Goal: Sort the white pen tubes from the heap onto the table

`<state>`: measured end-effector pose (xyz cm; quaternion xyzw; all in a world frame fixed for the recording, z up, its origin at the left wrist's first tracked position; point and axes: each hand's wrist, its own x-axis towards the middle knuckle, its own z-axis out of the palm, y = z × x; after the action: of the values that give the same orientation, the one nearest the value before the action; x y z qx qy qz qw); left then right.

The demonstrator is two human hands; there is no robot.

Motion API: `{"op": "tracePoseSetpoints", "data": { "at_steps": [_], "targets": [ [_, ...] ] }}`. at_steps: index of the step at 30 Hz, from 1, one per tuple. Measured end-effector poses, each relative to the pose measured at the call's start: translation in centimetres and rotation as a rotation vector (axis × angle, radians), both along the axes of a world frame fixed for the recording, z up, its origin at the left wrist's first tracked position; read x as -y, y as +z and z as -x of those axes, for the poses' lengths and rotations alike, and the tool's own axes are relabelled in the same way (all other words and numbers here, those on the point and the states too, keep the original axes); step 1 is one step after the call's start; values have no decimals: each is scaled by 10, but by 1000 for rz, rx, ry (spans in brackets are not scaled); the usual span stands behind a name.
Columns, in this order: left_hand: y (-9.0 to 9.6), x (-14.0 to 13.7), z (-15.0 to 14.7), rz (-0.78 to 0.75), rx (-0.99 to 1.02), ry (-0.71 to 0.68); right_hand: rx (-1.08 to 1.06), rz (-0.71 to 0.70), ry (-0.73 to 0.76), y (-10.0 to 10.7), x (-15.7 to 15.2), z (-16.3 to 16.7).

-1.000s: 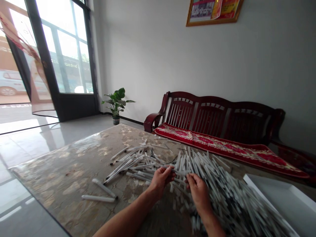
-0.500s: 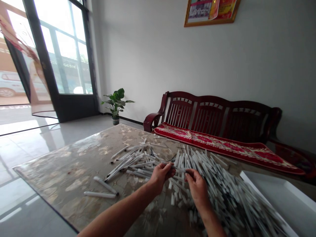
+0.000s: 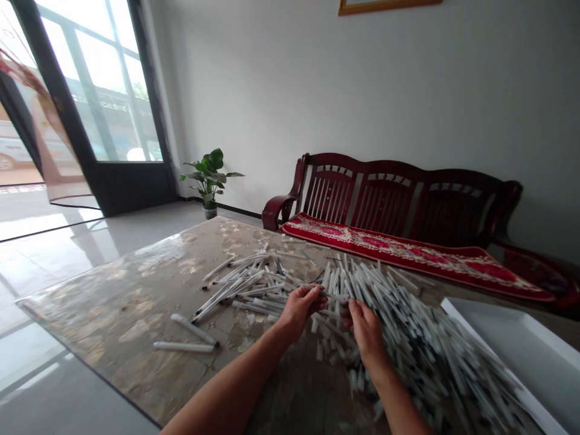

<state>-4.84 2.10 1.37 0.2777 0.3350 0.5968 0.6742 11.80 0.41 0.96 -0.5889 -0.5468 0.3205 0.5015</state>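
Note:
My left hand [image 3: 301, 309] pinches a thin whitish pen [image 3: 336, 296] between thumb and fingers. Its far end points right and meets the fingertips of my right hand [image 3: 366, 332], which are curled and partly hidden. Close around and behind my right hand spreads a large heap of translucent white pen pieces [image 3: 417, 326], with dark bits among them. Beyond my left hand lies a looser pile of slim white pens with dark ends [image 3: 226, 295]. Two thicker white pens [image 3: 183, 347] rest apart, at the left.
A patterned table [image 3: 122, 308] with a glossy top bears everything. At the right stands a shallow white box [image 3: 521, 344]. Past the table are a dark red wooden bench [image 3: 385, 199] with a red flowered cover [image 3: 408, 251], a potted plant [image 3: 209, 181] and a glass door [image 3: 104, 109].
The view has tipped down and shifted slightly, so the room sits higher in the picture. Both hands stay around the pen; my right hand has turned a little, its fingers more hidden.

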Motion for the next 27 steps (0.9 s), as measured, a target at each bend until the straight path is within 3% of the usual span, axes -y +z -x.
{"op": "tracePoseSetpoints", "data": {
  "at_steps": [7, 13, 18, 27],
  "targets": [
    [-3, -4, 2, -5, -28, 21, -16, -98, 34, -2, -3, 1],
    [-4, -2, 1, -27, -35, 17, 23, 7, 32, 0, -3, 1],
    [-7, -7, 4, 10, -40, 91, 40, -19, 19, -2, -7, -6],
    [-6, -8, 6, 20, -23, 129, 270, -147, 141, 15, 3, -21]
  ]
}}
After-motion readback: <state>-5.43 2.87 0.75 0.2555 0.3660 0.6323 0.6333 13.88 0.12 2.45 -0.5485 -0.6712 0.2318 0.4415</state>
